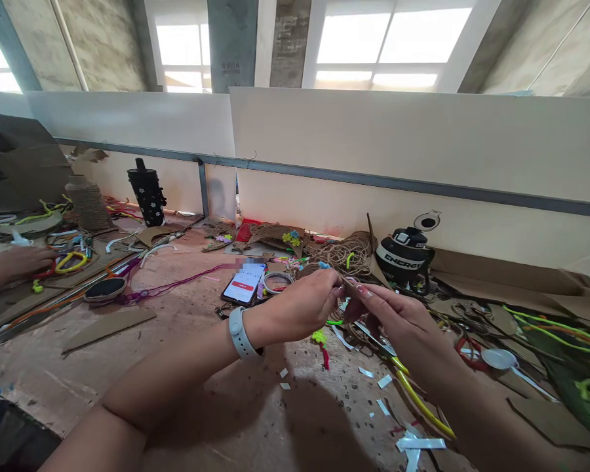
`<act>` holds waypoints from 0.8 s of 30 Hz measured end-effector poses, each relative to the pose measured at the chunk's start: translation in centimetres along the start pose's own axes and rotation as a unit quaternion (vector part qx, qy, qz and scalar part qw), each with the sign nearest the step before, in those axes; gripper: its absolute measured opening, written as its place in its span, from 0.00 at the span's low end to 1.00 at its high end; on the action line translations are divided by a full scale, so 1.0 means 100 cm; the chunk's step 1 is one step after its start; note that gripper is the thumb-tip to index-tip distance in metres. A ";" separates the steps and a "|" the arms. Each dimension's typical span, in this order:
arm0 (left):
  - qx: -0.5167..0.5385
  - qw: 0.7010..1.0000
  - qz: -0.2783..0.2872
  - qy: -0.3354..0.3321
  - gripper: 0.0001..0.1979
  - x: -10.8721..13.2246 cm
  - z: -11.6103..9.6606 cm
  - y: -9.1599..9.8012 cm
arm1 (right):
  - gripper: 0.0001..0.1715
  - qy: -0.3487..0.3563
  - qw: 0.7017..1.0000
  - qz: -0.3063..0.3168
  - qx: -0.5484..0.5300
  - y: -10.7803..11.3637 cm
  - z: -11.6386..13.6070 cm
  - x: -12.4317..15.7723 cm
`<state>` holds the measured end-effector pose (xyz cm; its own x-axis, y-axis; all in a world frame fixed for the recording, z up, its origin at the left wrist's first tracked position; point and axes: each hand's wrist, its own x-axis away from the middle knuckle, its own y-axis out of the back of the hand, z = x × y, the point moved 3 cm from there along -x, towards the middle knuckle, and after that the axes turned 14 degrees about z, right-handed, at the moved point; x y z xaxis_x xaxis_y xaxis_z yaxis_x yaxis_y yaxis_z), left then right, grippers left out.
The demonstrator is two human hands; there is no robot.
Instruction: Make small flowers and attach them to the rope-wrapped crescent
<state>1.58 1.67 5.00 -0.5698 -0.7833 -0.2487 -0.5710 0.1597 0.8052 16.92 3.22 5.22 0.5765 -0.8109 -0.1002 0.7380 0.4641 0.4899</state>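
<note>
A small, thin brown piece (350,286), its material unclear, is raised above the cluttered reddish-brown table (216,419), between your hands. Your left hand (315,303) and right hand (391,309) both pinch it with closed fingers that hide most of its shape; uneven pressure could bend it, and a slip could lose it among the scraps. Nearer you, glossy white strips (423,444) could cling to your right forearm if sticky. Behind your left wrist, a black-edged smartphone (243,283) could get nudged.
</note>
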 end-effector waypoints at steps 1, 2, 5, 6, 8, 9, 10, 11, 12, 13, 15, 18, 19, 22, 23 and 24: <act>0.008 1.000 0.003 0.000 0.10 0.000 0.000 0.000 | 0.22 -0.003 1.000 0.002 -0.005 0.001 0.000 0.000; 0.015 1.000 0.005 0.000 0.09 0.000 0.001 0.001 | 0.22 -0.006 1.000 0.004 -0.011 0.001 0.000 -0.001; 0.034 0.999 0.006 -0.003 0.09 -0.001 0.002 0.002 | 0.22 -0.014 1.000 0.006 -0.026 0.002 0.001 -0.001; 0.040 0.999 0.006 -0.004 0.09 -0.001 0.002 0.002 | 0.22 -0.014 0.999 0.004 -0.028 0.002 0.001 -0.001; 0.054 0.998 0.009 -0.005 0.09 -0.001 0.002 0.003 | 0.22 -0.014 0.999 0.001 -0.032 0.002 0.002 0.000; 0.061 0.998 0.010 -0.004 0.09 -0.001 0.003 0.003 | 0.22 -0.013 0.999 0.001 -0.032 0.002 0.002 0.000; 0.066 0.998 0.010 -0.002 0.09 -0.002 0.003 0.004 | 0.22 -0.012 0.999 0.001 -0.030 0.002 0.002 0.000; 0.069 0.998 0.011 0.001 0.09 -0.002 0.003 0.004 | 0.22 -0.010 1.000 0.001 -0.024 0.002 0.002 0.000; 0.071 0.997 0.011 0.003 0.09 -0.002 0.003 0.004 | 0.22 -0.007 1.000 0.001 -0.016 0.003 0.002 -0.001; 0.072 0.997 0.013 0.003 0.09 -0.002 0.002 0.004 | 0.23 -0.002 1.000 -0.002 -0.005 0.003 0.002 -0.001; 0.073 0.997 0.015 0.008 0.09 -0.002 0.001 0.005 | 0.22 0.013 1.000 -0.010 0.027 0.003 0.001 -0.001; 0.067 0.997 0.014 0.021 0.09 -0.003 -0.001 0.005 | 0.21 0.030 0.994 -0.027 0.097 0.004 -0.003 -0.002; 0.064 0.998 0.013 0.024 0.08 -0.003 -0.001 0.004 | 0.21 0.033 0.992 -0.032 0.122 0.004 -0.004 -0.002; 0.054 0.998 0.015 0.029 0.08 -0.004 -0.001 0.003 | 0.19 0.048 0.981 -0.047 0.182 0.005 -0.005 -0.001; 0.051 0.998 0.016 0.030 0.08 -0.004 -0.001 0.002 | 0.19 0.057 0.977 -0.055 0.197 0.006 -0.004 -0.001; 0.049 0.998 0.015 0.030 0.09 -0.004 -0.001 0.002 | 0.18 0.066 0.973 -0.062 0.212 0.006 -0.003 0.000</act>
<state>1.77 1.98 5.28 -0.5536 -0.8107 -0.1904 -0.6102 0.2393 0.7552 17.48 3.67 5.26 0.5537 -0.7852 -0.2774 0.6097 0.1553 0.7773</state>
